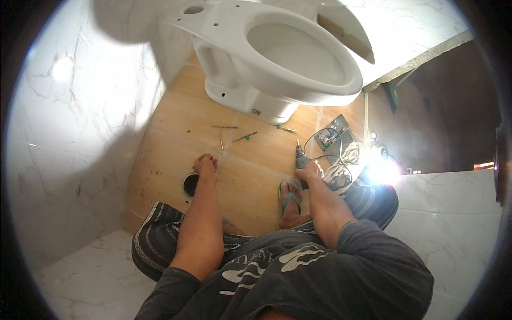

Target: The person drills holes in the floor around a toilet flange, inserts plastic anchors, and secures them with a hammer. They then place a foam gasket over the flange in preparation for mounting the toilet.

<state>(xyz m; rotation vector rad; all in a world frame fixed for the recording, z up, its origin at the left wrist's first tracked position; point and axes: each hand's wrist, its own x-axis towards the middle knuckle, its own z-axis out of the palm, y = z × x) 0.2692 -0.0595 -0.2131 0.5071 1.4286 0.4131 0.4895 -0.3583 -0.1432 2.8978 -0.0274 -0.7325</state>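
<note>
Crouching on a tan tiled floor [250, 192], on the near side of a white toilet bowl [234, 74]. Holding a dark drill [300, 154] in the right hand [311, 172], low on the near side of the toilet bowl, below its rounded front end, with the tip pointing toward the bowl. Facing loose drill bits [245, 136], scattered just on the near side of the toilet bowl's base.

Could knock a bit into a round dark hole [189, 185], farther out on the near side of the toilet bowl, by sweeping the left hand [205, 164] carelessly. Could snag a dark cord [324, 156], looped to the right of the toilet bowl's base, by lifting the drill too fast. Could hurt the sandaled foot [290, 200], below the toilet bowl's front end, by letting the drill tip over or start early. Could misjudge edges because of glare from a lamp [381, 168], off to the toilet bowl's right.

Reaching the left forearm almost straight toward the toilet bowl, with wrist bent, hand low beside the hole, and fingers bunched and curled. Cannot tell of any pinch there, nor of contact with the floor. Slanting the right forearm inward toward the toilet bowl, with fingers wrapped around the drill.
</note>
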